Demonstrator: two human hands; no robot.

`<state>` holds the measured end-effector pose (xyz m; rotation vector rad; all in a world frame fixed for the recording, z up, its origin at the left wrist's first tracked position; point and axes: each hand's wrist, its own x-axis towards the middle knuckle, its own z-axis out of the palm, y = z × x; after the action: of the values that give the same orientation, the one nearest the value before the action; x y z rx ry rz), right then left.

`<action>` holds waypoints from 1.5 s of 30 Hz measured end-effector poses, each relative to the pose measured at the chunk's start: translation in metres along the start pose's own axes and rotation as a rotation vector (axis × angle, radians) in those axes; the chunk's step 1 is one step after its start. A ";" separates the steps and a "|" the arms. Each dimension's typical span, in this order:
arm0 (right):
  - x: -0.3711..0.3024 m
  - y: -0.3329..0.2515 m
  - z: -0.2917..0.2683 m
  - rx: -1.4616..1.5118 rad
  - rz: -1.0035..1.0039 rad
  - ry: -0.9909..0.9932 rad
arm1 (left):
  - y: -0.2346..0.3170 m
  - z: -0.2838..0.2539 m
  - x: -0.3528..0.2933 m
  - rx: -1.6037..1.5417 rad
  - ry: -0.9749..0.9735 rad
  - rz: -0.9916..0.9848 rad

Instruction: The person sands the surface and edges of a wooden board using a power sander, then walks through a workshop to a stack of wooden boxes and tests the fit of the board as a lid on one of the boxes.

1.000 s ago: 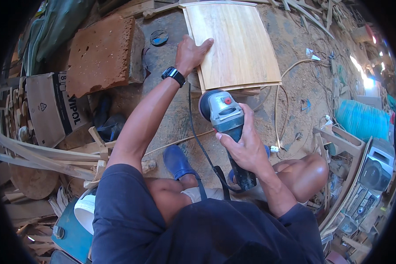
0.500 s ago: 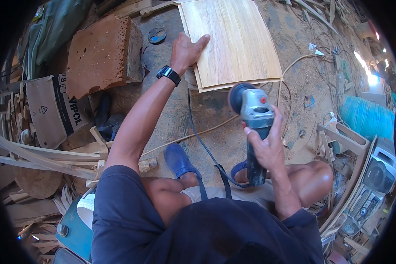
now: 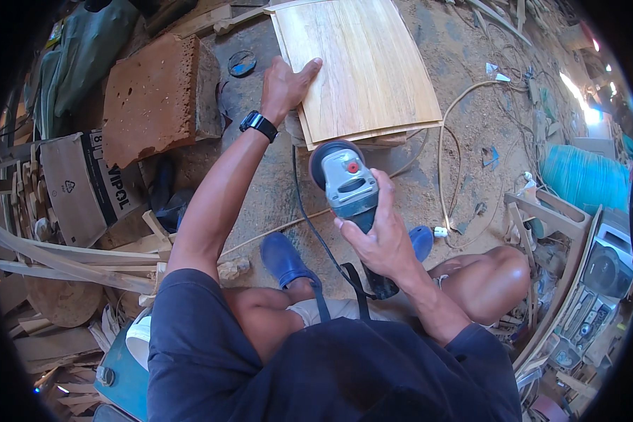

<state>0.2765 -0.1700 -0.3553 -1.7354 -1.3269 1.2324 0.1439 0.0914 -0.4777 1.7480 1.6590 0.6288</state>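
Observation:
A pale, slightly curved wooden panel (image 3: 362,70) lies at the top, its near edge toward me; a second edge shows just beneath it. My left hand (image 3: 285,86) grips its left side, thumb on the top face and the other fingers partly hidden at the edge. Closed around the body of an angle grinder (image 3: 352,184) is my right hand (image 3: 385,243). The grinder's round dark disc (image 3: 323,163) is at the near left corner of the panel; whether it touches the edge I cannot tell. A black cord runs from the tool.
To the left are a reddish-brown block (image 3: 151,98), a cardboard box (image 3: 77,186) and wood strips (image 3: 84,271). A beige cable (image 3: 443,162) curves over the dusty floor. At right stand a roll of turquoise line (image 3: 587,176), a wooden frame (image 3: 552,211) and a grey radio-like device (image 3: 605,271).
The grinder in my right hand has moved left along the panel's near edge, from the middle toward the left corner. My left hand keeps its grip; the whole view has shifted slightly.

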 end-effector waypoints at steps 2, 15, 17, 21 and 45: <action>-0.001 -0.002 -0.009 0.026 0.082 0.021 | 0.001 -0.001 0.000 -0.029 -0.014 0.003; 0.001 0.034 -0.062 0.146 0.057 0.247 | 0.005 -0.003 -0.001 0.017 -0.006 0.015; 0.002 0.038 -0.071 0.148 0.075 0.273 | 0.006 -0.005 -0.001 0.018 -0.013 0.021; 0.003 0.053 -0.086 0.122 0.077 0.361 | 0.008 -0.006 -0.001 0.018 -0.004 0.018; -0.013 0.028 -0.015 0.151 -0.050 0.076 | 0.010 -0.006 -0.005 -0.027 -0.001 0.029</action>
<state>0.3001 -0.1902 -0.3698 -1.6177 -1.1951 1.1952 0.1460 0.0876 -0.4654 1.7560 1.6194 0.6601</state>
